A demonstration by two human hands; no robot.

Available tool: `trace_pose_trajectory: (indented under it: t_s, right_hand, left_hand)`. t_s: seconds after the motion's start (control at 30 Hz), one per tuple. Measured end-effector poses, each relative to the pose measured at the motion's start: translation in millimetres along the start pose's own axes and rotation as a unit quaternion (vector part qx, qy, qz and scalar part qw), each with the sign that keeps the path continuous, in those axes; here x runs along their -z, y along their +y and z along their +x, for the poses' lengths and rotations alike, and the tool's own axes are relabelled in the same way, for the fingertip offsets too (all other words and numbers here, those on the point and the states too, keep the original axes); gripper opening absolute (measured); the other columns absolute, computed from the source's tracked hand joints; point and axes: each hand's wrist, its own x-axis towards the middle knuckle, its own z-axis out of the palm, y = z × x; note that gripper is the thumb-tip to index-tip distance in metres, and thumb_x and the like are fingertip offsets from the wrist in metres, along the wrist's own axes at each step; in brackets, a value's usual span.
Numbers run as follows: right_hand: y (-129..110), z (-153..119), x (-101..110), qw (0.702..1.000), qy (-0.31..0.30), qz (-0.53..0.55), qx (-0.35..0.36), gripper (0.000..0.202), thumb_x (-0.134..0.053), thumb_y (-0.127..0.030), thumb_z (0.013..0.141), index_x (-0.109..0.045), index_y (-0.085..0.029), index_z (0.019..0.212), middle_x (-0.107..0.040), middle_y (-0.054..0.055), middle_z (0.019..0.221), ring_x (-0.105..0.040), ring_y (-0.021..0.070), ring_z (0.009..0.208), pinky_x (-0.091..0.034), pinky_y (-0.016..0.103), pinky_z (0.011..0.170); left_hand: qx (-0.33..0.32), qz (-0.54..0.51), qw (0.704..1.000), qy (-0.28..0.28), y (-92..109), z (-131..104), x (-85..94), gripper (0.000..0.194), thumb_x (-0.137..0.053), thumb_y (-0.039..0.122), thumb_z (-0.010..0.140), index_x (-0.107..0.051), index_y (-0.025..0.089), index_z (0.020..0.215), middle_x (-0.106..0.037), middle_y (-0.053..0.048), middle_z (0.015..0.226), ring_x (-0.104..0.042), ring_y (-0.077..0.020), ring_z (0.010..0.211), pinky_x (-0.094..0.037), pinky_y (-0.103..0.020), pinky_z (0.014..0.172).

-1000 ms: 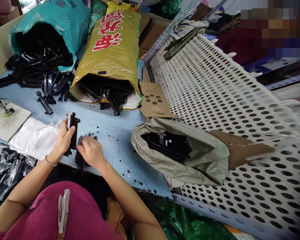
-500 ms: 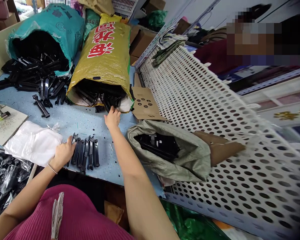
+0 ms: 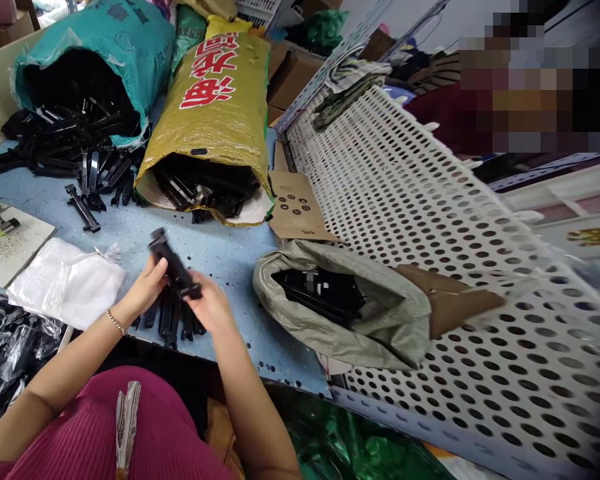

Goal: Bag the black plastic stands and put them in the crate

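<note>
A long black plastic part, perhaps more than one pressed together, is held at a slant above the blue table. My left hand is closed on its upper end, thumb along the side. My right hand grips its lower end. Partly hidden beneath my hands, several similar black parts lie side by side at the table's front edge. Left of them is a pile of thin white plastic bags. Beyond my hands lies a yellow woven sack, its mouth facing me and black parts inside.
A teal sack at the back left spills black parts onto the blue table. On the right, a grey-green sack holds more, beside a white perforated panel. A person is beyond the panel.
My right hand has come back from the yellow sack's mouth toward me. My left hand has lifted off the row of parts. Both now hold a black plastic part between them.
</note>
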Motion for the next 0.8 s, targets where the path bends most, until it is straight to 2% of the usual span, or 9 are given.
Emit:
trace_pose_trajectory:
  t_s: [0.07,0.17,0.23,0.3,0.37,0.47,0.57,0.67,0.8]
  right_hand:
    - [-14.3,-14.7,-10.6,0.998,-0.050,-0.031,0.011,0.040,-0.047,-0.055,0.100,-0.069,-0.022,0.091,-0.069,0.005,0.081,-0.066,0.0216,0.077,-0.055,0.037,0.068]
    - [-37.9,-9.7,-13.5,0.973,0.032,-0.189,0.129,0.046,-0.040,-0.060,0.102,-0.064,-0.024,0.088,-0.068,0.008,0.088,-0.063,0.0244,0.088,-0.053,0.042,0.083]
    - [-49.5,4.9,-16.9,0.944,0.065,-0.256,0.199,0.051,-0.039,-0.068,0.099,-0.059,-0.025,0.082,-0.065,0.009,0.085,-0.060,0.0253,0.086,-0.051,0.042,0.083]
    - [-56.1,20.4,-25.7,0.949,0.054,-0.243,0.195,0.056,-0.036,-0.074,0.097,-0.052,-0.026,0.073,-0.059,0.007,0.074,-0.057,0.0232,0.075,-0.050,0.040,0.074]
    - [-58.7,29.7,-36.9,0.983,0.019,-0.151,0.107,0.062,-0.029,-0.078,0.097,-0.045,-0.027,0.066,-0.049,0.002,0.061,-0.049,0.0189,0.059,-0.046,0.035,0.060]
    - [-56.1,23.9,-48.0,0.996,-0.080,-0.027,-0.006,0.066,-0.024,-0.080,0.097,-0.043,-0.026,0.064,-0.040,-0.003,0.052,-0.039,0.0148,0.047,-0.038,0.030,0.049]
    - [-42.6,-2.8,-53.3,0.977,-0.126,-0.129,0.111,0.060,-0.035,-0.076,0.098,-0.054,-0.025,0.073,-0.054,0.001,0.065,-0.052,0.0172,0.061,-0.045,0.032,0.061]
    - [-20.6,-32.9,-63.3,0.915,-0.120,-0.275,0.272,0.052,-0.040,-0.068,0.101,-0.056,-0.024,0.078,-0.060,0.006,0.076,-0.056,0.0216,0.072,-0.047,0.035,0.068]
    - [-2.9,-40.8,-71.0,0.907,-0.186,-0.278,0.256,0.047,-0.032,-0.051,0.109,-0.053,-0.024,0.077,-0.060,0.003,0.072,-0.056,0.0183,0.065,-0.043,0.031,0.062]
  left_hand:
    - [-0.009,-0.029,0.999,0.015,7.8,-4.8,-8.6,0.059,-0.069,0.057,0.087,-0.055,0.021,0.132,-0.067,-0.005,0.107,-0.067,-0.0181,0.090,-0.056,-0.034,0.084]
    - [-0.006,0.036,0.999,0.016,17.8,-18.1,-11.2,0.045,-0.078,0.048,0.083,-0.062,0.019,0.114,-0.063,0.001,0.086,-0.060,-0.0140,0.075,-0.051,-0.027,0.071]
    - [0.005,0.069,0.998,-0.001,20.0,-25.5,-11.1,0.041,-0.075,0.049,0.084,-0.064,0.018,0.109,-0.063,0.000,0.083,-0.060,-0.0162,0.076,-0.050,-0.028,0.070]
    - [-0.001,0.090,0.996,0.000,19.6,-28.4,-10.2,0.041,-0.073,0.050,0.086,-0.064,0.018,0.110,-0.067,-0.002,0.089,-0.063,-0.0195,0.083,-0.052,-0.030,0.074]
    - [-0.037,0.115,0.992,0.019,19.9,-26.8,-6.3,0.040,-0.073,0.047,0.086,-0.064,0.018,0.112,-0.069,-0.004,0.099,-0.064,-0.0212,0.092,-0.053,-0.032,0.081]
    - [-0.058,0.127,0.989,0.057,27.2,-21.2,6.3,0.037,-0.075,0.046,0.085,-0.063,0.018,0.105,-0.068,-0.003,0.092,-0.063,-0.0167,0.082,-0.052,-0.028,0.074]
    - [-0.010,0.092,0.992,0.090,40.3,-19.7,16.2,0.038,-0.072,0.053,0.085,-0.057,0.018,0.090,-0.057,0.002,0.071,-0.053,-0.0096,0.057,-0.042,-0.022,0.051]
    - [0.045,0.049,0.995,0.075,48.7,-21.5,16.8,0.045,-0.070,0.059,0.084,-0.053,0.019,0.097,-0.052,0.005,0.064,-0.049,-0.0083,0.048,-0.039,-0.020,0.045]
    - [0.015,0.081,0.989,0.122,45.7,-18.5,30.8,0.072,-0.078,0.054,0.078,-0.035,0.024,0.127,-0.060,0.006,0.078,-0.064,-0.0132,0.056,-0.052,-0.025,0.055]
